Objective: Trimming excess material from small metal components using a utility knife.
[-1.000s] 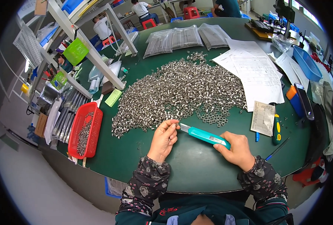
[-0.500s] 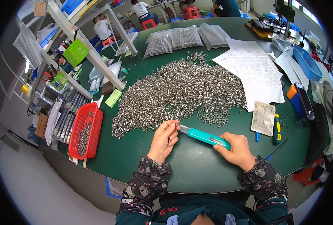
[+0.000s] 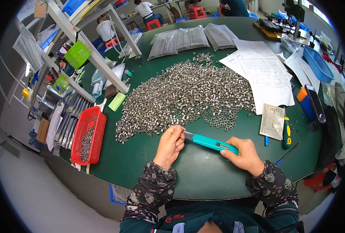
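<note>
My right hand [image 3: 243, 154] is wrapped round the teal handle of a utility knife [image 3: 211, 142], its blade pointing left. The blade tip reaches the fingertips of my left hand [image 3: 170, 144]. Those fingers are pinched together on a small metal ring [image 3: 182, 131], mostly hidden by the thumb and forefinger. Just beyond both hands spreads a big heap of small silvery metal rings [image 3: 188, 93] on the green table [image 3: 203, 174].
At the left stands a red plastic basket [image 3: 99, 132] partly filled with rings. White papers [image 3: 265, 77], a screwdriver [image 3: 287, 134] and a phone [image 3: 315, 104] lie at the right. Bagged metal rods [image 3: 190, 40] rest behind the heap. A shelf frame [image 3: 98, 60] rises at the left.
The knife has shifted slightly left and down, its blade closer to my left fingertips. Both hands otherwise stay nearly in place.
</note>
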`<state>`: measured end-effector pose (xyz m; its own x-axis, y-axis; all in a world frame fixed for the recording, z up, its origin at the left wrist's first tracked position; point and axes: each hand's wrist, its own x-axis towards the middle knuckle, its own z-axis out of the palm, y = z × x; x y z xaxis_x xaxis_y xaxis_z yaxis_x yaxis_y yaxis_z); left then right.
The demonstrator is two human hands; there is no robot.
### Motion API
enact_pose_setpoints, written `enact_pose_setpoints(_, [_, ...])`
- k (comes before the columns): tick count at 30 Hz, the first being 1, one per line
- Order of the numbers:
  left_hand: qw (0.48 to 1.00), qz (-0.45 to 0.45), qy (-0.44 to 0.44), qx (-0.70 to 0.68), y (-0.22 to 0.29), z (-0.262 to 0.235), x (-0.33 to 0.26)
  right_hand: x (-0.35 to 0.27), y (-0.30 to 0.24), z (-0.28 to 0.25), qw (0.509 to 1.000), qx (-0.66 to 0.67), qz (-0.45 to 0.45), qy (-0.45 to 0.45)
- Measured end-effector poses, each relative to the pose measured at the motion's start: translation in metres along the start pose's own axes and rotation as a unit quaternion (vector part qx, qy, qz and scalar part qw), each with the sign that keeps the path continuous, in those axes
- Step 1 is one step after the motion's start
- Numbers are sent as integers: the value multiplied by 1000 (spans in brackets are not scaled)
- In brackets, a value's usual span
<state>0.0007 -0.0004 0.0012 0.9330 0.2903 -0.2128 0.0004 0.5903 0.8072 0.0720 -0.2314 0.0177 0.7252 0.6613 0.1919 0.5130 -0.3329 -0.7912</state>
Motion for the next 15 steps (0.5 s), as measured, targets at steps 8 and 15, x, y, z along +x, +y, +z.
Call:
enact_pose_setpoints(8, [997,-9,26,76,1,3,-1,2,-1,2,996,-38,-53,66])
enact_pose_setpoints(15, [999,-44,2,-2,5,-4,-2,5,-5,-2,990,-33,-75,115])
